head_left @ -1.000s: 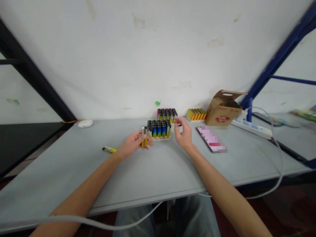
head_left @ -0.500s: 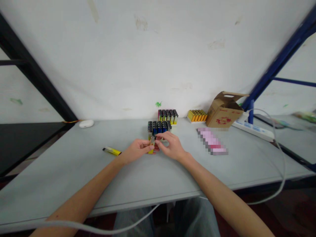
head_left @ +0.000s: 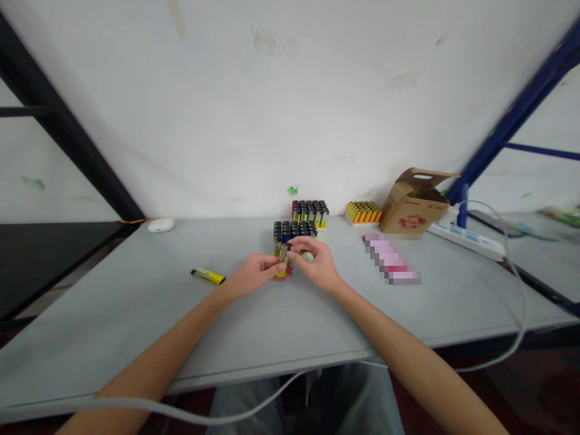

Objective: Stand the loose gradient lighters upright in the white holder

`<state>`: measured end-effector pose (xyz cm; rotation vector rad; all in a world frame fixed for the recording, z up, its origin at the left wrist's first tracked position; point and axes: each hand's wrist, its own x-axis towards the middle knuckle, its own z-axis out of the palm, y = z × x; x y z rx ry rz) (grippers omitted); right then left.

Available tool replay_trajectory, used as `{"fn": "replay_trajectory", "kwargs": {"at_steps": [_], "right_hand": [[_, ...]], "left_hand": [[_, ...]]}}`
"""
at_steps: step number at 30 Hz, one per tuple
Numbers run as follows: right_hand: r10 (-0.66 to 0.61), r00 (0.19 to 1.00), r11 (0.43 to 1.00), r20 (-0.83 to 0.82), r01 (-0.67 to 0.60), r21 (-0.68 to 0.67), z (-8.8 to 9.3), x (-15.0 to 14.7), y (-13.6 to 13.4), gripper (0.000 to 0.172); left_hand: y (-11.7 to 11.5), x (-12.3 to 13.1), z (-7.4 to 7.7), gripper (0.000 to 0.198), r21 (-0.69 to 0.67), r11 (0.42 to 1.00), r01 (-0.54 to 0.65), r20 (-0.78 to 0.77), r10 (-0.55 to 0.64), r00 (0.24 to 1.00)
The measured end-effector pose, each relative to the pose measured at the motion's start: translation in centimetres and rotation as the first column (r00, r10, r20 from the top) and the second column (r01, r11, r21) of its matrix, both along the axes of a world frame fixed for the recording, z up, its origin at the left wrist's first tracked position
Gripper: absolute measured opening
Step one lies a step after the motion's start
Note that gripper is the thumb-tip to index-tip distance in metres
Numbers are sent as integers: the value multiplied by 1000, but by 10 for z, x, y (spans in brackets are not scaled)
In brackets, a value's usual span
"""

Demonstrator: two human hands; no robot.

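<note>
My left hand (head_left: 258, 275) is closed, with thumb and fingers around a yellow-bottomed lighter (head_left: 282, 270) held roughly upright. My right hand (head_left: 317, 266) reaches in from the other side, its thumb and index finger pinched at the dark top of the same lighter. Its lower fingers are partly hidden. Just behind both hands a block of lighters with dark tops (head_left: 294, 231) stands in rows, its front partly covered by the hands. To the left, a slim yellow piece with black ends (head_left: 208, 276) lies on the table (head_left: 254, 338).
Against the wall stand a second block of lighters (head_left: 310, 211) and a tray of orange-yellow batteries or lighters (head_left: 365, 212). An opened cardboard box (head_left: 414, 211), a white power strip (head_left: 471, 240) and a blurred pink item (head_left: 392, 260) are at the right. A white case (head_left: 161, 225) sits back left.
Both hands and the lighter have shifted very slightly; the lighter leans a little more to the right. The right fingers stay at its top. The whole view has moved a little.
</note>
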<state>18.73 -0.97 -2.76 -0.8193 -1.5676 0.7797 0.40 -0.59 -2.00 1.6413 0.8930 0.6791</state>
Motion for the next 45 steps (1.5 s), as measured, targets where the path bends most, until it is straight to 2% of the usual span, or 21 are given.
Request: {"fn": "replay_trajectory", "kwargs": {"at_steps": [5, 7, 9, 11, 13, 15, 17, 21, 23, 26, 29, 30, 32, 33, 35, 37, 41, 43, 45], "right_hand": [[-94, 995, 993, 16, 93, 73, 2, 7, 5, 28], [-139, 990, 985, 38, 134, 112, 1, 10, 8, 25], [-208, 975, 968, 71, 195, 156, 0, 13, 10, 23], [-291, 949, 939, 117, 261, 225, -2, 14, 11, 22], [-357, 919, 904, 166, 295, 311, -5, 15, 11, 19], [-392, 895, 877, 211, 295, 379, -8, 14, 12, 17], [-409, 877, 864, 252, 283, 416, -11, 12, 12, 15], [-408, 858, 857, 312, 242, 454, -16, 7, 13, 13], [-401, 854, 858, 331, 223, 463, -17, 6, 14, 13], [-414, 842, 858, 347, 234, 457, -17, 6, 14, 14], [-432, 831, 856, 350, 257, 448, -16, 6, 15, 14], [-435, 830, 856, 349, 261, 446, -16, 6, 15, 14], [-431, 834, 856, 344, 257, 449, -17, 6, 15, 15], [-427, 836, 855, 343, 250, 454, -17, 7, 15, 15], [-423, 837, 850, 346, 234, 473, -17, 7, 16, 16], [-429, 832, 840, 353, 224, 494, -15, 8, 16, 18], [-479, 788, 817, 387, 239, 525, -12, 11, 15, 24], [-492, 758, 817, 428, 233, 527, -12, 12, 15, 31], [-493, 736, 822, 463, 220, 525, -13, 13, 14, 37]], "left_hand": [[5, -7, 2, 49, 18, 996, -84, -16, 84, 996], [8, -13, 6, 47, 82, 985, -154, -20, 156, 988], [11, -22, 10, 44, 207, 951, -229, -54, 245, 968], [13, -31, 13, 39, 391, 871, -296, -118, 367, 923], [15, -39, 14, 34, 578, 767, -281, -221, 478, 850], [17, -44, 13, 33, 679, 686, -262, -254, 554, 792], [21, -48, 8, 36, 723, 640, -260, -254, 596, 762], [31, -49, -3, 40, 723, 633, -276, -280, 634, 721], [34, -48, -6, 41, 693, 641, -330, -256, 647, 718], [34, -41, -7, 42, 620, 662, -421, -188, 646, 740], [25, -30, -7, 43, 553, 700, -453, -105, 597, 795], [21, -26, -7, 42, 558, 680, -475, -49, 598, 800], [14, -21, -6, 38, 641, 574, -509, 44, 635, 772], [11, -19, -5, 36, 696, 526, -489, 55, 640, 767], [7, -19, -2, 37, 785, 450, -426, 34, 655, 755], [6, -21, -1, 39, 828, 420, -370, -23, 686, 727], [12, -25, -5, 38, 815, 439, -378, -97, 746, 659], [16, -24, -9, 37, 768, 489, -413, -103, 731, 674], [19, -21, -12, 36, 688, 570, -449, -98, 686, 721]]}}
